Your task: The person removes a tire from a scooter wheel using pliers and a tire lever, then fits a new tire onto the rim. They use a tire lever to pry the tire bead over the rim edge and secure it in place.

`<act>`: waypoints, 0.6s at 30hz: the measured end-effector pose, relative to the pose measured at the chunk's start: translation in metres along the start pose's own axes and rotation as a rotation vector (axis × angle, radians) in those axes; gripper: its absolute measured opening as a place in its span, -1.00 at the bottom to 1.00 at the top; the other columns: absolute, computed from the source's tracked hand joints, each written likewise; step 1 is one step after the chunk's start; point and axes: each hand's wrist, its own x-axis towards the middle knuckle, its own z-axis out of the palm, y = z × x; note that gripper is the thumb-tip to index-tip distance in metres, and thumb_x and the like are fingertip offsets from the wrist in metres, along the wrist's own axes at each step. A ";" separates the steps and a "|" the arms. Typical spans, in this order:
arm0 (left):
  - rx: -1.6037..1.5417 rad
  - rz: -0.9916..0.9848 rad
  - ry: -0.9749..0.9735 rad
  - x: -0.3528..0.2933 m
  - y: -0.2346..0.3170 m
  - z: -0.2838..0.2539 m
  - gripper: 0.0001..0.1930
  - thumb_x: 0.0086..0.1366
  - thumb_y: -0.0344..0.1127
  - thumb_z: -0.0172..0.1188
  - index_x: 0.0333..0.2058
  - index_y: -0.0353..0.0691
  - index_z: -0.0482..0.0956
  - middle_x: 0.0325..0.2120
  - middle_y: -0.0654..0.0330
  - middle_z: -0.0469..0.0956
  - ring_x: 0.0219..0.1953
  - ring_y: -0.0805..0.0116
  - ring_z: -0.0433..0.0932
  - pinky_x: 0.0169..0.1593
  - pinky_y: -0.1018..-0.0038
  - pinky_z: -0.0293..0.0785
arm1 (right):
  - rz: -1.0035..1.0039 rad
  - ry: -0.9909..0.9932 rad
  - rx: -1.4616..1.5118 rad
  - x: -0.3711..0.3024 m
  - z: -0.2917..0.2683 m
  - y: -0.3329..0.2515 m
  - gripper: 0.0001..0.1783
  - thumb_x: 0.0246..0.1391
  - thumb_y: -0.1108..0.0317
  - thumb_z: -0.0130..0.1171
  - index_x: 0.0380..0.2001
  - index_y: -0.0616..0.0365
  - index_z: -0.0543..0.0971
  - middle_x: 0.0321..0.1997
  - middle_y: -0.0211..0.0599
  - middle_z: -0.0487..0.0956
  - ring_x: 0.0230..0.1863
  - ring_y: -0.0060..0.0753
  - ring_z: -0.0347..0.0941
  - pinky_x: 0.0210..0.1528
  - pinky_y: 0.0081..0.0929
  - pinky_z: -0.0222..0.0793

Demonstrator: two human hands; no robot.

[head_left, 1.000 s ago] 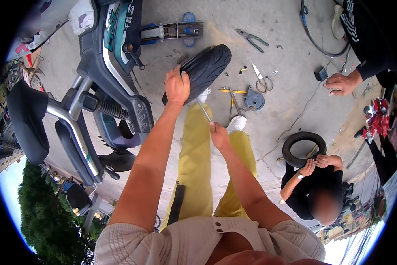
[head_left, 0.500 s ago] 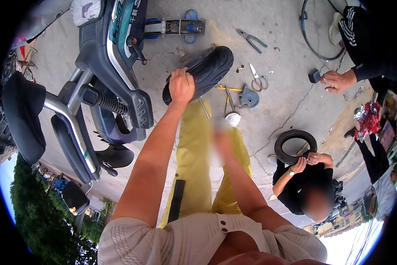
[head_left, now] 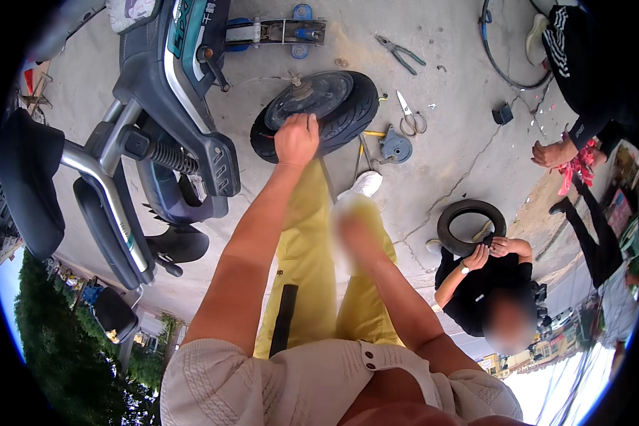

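Note:
A scooter wheel (head_left: 309,99) with a black tyre leans over on the concrete just past my feet, its grey hub face and axle turned up. My left hand (head_left: 296,140) is closed over the near edge of the tyre, knuckles up. My right hand (head_left: 353,231) is in front of my yellow trousers, near my white shoe (head_left: 366,183); blur hides its fingers and anything in them. Right of the wheel lie a round grey brake plate (head_left: 396,146) and a yellow-handled tool (head_left: 373,133).
An electric scooter (head_left: 163,121) stands at left, beside a floor jack (head_left: 277,32). Pliers (head_left: 402,54), scissors (head_left: 410,115) and a small black box (head_left: 502,114) lie farther right. One person holds a loose tyre (head_left: 471,227); another person's hand (head_left: 552,153) is at far right.
The wheel has tipped flatter, showing its hub face, with my left hand still on the tyre. The person's hand at far right has moved away from the black box.

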 end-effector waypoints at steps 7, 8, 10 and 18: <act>0.100 -0.276 -0.215 0.121 -0.024 -0.034 -0.52 0.29 0.05 -0.17 -0.13 -0.14 0.61 -0.17 -0.13 0.56 -0.06 -0.16 0.49 0.04 0.13 0.38 | -0.509 0.026 -0.160 0.072 0.008 0.021 -0.67 0.27 0.12 -0.12 -0.30 0.18 0.47 -0.54 -0.21 0.42 -0.49 -0.27 0.38 -0.41 -0.32 0.30; 0.095 -0.275 -0.227 0.124 -0.031 -0.032 -0.51 0.28 0.06 -0.16 -0.12 -0.15 0.61 -0.16 -0.13 0.55 -0.05 -0.16 0.49 0.04 0.13 0.38 | -0.600 0.090 -0.203 0.083 0.004 0.037 -0.66 0.27 0.13 -0.11 -0.29 0.19 0.48 -0.52 -0.16 0.45 -0.46 -0.20 0.41 -0.37 -0.28 0.32; 0.091 -0.270 -0.247 0.126 -0.028 -0.033 -0.49 0.28 0.07 -0.16 -0.12 -0.18 0.60 -0.15 -0.14 0.55 -0.03 -0.18 0.47 0.06 0.14 0.36 | -0.676 0.230 -0.234 0.097 -0.010 0.076 -0.64 0.26 0.12 -0.11 -0.30 0.22 0.50 -0.46 -0.04 0.50 -0.39 -0.07 0.45 -0.29 -0.23 0.34; 0.139 -0.233 -0.156 0.151 -0.048 -0.026 -0.41 0.28 0.13 -0.16 -0.15 -0.32 0.58 -0.15 -0.27 0.50 0.01 -0.23 0.43 0.08 0.21 0.31 | -0.354 0.724 -0.186 0.220 -0.165 0.180 -0.51 0.28 0.05 -0.11 -0.43 0.31 0.51 -0.44 0.15 0.54 -0.31 0.22 0.47 -0.24 -0.06 0.34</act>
